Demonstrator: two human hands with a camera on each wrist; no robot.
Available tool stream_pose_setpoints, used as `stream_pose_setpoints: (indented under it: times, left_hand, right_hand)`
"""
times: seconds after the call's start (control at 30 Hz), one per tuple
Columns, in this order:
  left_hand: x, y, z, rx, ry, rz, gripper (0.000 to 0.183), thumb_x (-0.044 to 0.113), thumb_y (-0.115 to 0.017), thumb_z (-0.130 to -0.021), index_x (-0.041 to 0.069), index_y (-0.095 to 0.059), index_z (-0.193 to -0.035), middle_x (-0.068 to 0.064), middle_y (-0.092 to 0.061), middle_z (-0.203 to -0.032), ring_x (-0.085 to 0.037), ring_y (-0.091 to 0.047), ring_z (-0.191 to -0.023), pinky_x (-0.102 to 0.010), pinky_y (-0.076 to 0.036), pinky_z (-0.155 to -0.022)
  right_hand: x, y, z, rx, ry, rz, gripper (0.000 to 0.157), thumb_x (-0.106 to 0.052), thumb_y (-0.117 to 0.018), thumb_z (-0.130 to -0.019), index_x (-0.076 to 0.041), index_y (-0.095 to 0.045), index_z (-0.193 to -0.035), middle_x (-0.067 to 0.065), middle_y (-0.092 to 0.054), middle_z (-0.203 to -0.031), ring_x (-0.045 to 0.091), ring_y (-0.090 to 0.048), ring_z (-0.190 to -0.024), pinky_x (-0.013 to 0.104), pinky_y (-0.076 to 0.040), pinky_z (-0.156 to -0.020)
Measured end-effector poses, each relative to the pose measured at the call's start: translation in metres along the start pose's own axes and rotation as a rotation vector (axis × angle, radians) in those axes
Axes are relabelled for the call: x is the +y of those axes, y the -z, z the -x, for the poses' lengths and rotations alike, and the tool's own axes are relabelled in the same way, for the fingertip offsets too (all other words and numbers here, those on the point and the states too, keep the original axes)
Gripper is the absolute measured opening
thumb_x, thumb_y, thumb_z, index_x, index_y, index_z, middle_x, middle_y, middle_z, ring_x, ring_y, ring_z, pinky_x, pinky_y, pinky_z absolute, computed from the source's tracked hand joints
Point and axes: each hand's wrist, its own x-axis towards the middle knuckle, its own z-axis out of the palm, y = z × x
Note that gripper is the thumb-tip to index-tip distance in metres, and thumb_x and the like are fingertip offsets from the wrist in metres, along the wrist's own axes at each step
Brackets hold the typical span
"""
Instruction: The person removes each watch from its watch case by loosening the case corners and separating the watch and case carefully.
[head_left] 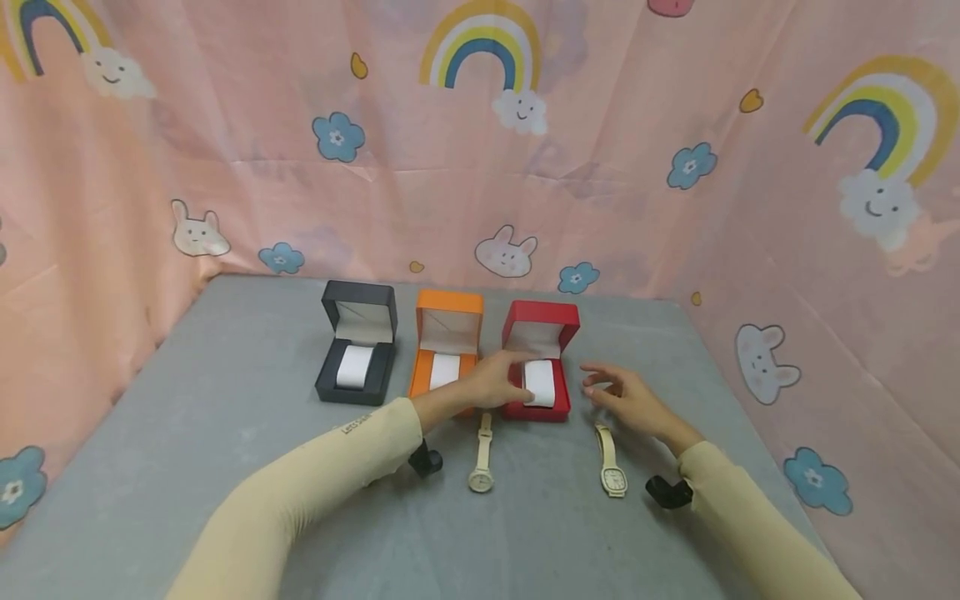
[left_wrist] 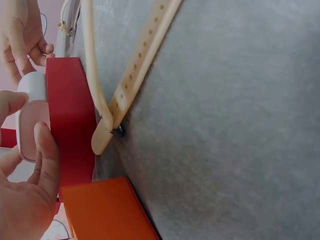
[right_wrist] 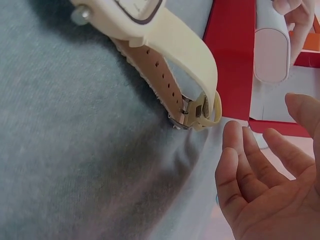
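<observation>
My left hand reaches over the red watch box, its thumb and fingers pinching the white watch cushion at its sides. In the left wrist view the cushion stands out past the box's red wall. To the right of that box, my right hand hovers with loosely bent fingers and holds nothing. Below it lies a cream watch with a squarish face, its strap buckled in the right wrist view. A second cream watch, round-faced, lies below my left hand.
An open orange watch box stands left of the red one, partly hidden by my left forearm. Farther left is an open dark grey box with a white cushion. A patterned pink curtain borders the grey table.
</observation>
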Motion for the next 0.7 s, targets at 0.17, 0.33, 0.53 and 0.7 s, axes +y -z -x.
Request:
stream_pose_setpoints:
  times: [0.17,0.33,0.53,0.7]
  left_hand:
    - [-0.0004,-0.0008,0.0007,-0.034,-0.042,0.001,0.070,0.015,-0.076,-0.090,0.014,-0.046,-0.153,-0.008,-0.054,-0.150,-0.026,-0.053,-0.120,-0.038,-0.050,-0.100]
    - [0.0004,-0.0021,0.0007,-0.030,-0.043,0.002,0.066,0.015,-0.078,-0.089,0.016,-0.051,-0.150,-0.007,-0.058,-0.145,-0.023,-0.051,-0.122,-0.040,-0.048,-0.104]
    - [0.0012,-0.0038,0.0007,-0.032,-0.010,-0.024,0.066,0.018,-0.078,-0.089,0.021,-0.051,-0.150,-0.007,-0.058,-0.142,-0.022,-0.048,-0.125,-0.040,-0.048,-0.104]
    - [0.0025,-0.0056,-0.0014,-0.031,-0.001,-0.060,0.065,0.021,-0.079,-0.089,0.023,-0.053,-0.148,-0.008,-0.059,-0.137,-0.023,-0.049,-0.124,-0.038,-0.050,-0.100]
  right_hand:
    - [-0.0002,-0.0007,-0.0026,0.000,-0.001,0.010,0.051,-0.014,-0.062,-0.100,0.003,-0.048,-0.146,0.029,-0.063,-0.130,0.032,-0.069,-0.100,0.029,-0.055,-0.082]
    - [-0.0009,0.0009,-0.0029,0.000,0.004,0.010,0.051,-0.014,-0.062,-0.100,0.003,-0.048,-0.146,0.030,-0.062,-0.130,0.031,-0.069,-0.099,0.027,-0.055,-0.080]
    - [-0.0004,0.0035,-0.0011,0.000,0.018,0.017,0.049,-0.009,-0.061,-0.100,0.005,-0.048,-0.145,0.031,-0.062,-0.129,0.035,-0.069,-0.101,0.021,-0.054,-0.080]
    - [-0.0006,0.0052,0.0011,0.008,0.007,0.016,0.049,-0.009,-0.061,-0.099,0.005,-0.048,-0.145,0.031,-0.063,-0.129,0.035,-0.069,-0.101,0.020,-0.053,-0.080]
